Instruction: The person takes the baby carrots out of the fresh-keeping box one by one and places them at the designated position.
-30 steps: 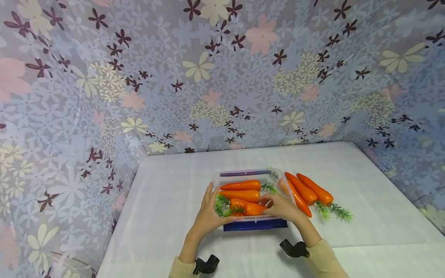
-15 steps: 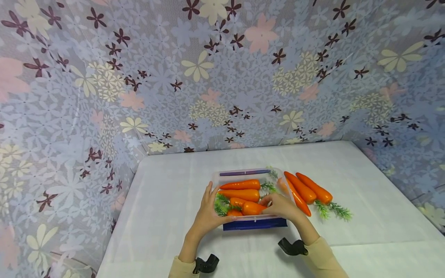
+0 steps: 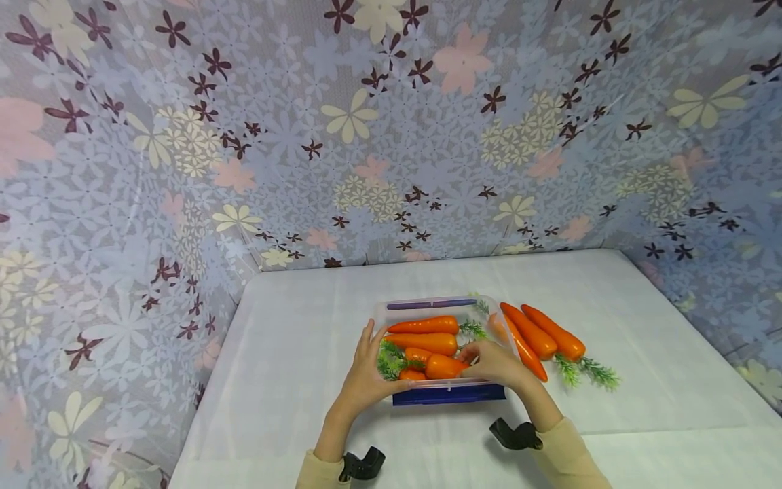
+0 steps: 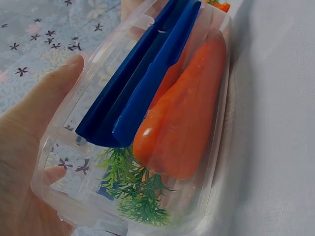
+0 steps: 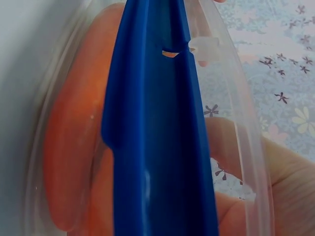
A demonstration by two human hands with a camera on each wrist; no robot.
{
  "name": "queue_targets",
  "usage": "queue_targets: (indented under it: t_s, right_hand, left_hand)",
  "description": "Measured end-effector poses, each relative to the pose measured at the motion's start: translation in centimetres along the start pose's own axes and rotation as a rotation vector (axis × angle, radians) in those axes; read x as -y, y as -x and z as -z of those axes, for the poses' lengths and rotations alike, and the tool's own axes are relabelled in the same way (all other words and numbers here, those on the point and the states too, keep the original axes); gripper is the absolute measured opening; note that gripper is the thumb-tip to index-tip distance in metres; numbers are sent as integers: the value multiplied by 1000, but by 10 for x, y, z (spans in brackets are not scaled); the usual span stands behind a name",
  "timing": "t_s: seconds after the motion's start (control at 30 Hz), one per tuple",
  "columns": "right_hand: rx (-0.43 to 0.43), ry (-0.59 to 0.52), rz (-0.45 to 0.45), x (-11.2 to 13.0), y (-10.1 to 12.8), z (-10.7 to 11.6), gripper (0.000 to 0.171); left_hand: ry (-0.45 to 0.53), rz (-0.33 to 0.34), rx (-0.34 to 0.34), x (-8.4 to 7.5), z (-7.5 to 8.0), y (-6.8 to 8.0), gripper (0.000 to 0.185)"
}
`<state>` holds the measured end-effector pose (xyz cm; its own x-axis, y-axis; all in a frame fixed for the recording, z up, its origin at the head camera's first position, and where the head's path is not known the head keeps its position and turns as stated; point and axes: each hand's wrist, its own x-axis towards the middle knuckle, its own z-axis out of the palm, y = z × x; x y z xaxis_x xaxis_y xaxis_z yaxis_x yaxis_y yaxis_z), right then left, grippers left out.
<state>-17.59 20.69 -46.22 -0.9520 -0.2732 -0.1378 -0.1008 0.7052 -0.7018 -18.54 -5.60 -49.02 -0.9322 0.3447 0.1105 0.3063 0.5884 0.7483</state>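
A clear plastic food container (image 3: 449, 384) with blue latch flaps (image 3: 449, 394) holds several orange carrots (image 3: 427, 342) with green tops. At its left end my left hand (image 3: 363, 384) grips the wall, thumb over the front rim and fingers spread along the side. My right hand (image 3: 497, 365) reaches over the front right rim and pinches the narrow end of a carrot (image 3: 442, 367) lying on top near the front wall. Through the clear wall in the left wrist view a carrot (image 4: 182, 113) and green fronds (image 4: 140, 196) show. The right fingertips are partly hidden.
Right of the container, several more carrots (image 3: 552, 333) lie on the white table (image 3: 293, 326), their green tops (image 3: 599, 372) toward the front right. Floral fabric (image 3: 391, 136) rises behind and at both sides. A black wrist mount (image 3: 516, 435) sits on each wrist.
The carrot in my right hand has shifted slightly left and settled lower among the others, its greens moving with it. My left hand and the container stay put.
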Motion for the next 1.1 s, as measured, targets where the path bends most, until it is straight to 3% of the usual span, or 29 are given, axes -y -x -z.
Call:
queue_targets:
  t_s: [0.47,0.7,0.93,1.1]
  right_hand:
    - [-46,62,107,-6,0,-1,36]
    - [-40,-26,143,-7,3,2,38]
    - [-184,-43,190,-1,2,4,36]
    - [-265,-90,149,7,2,7,37]
  left_hand:
    - [7,11,7,-2,1,1,103]
    - [4,4,8,-3,1,1,102]
    - [3,-3,1,0,1,1,102]
    - [2,-6,-1,0,1,0,103]
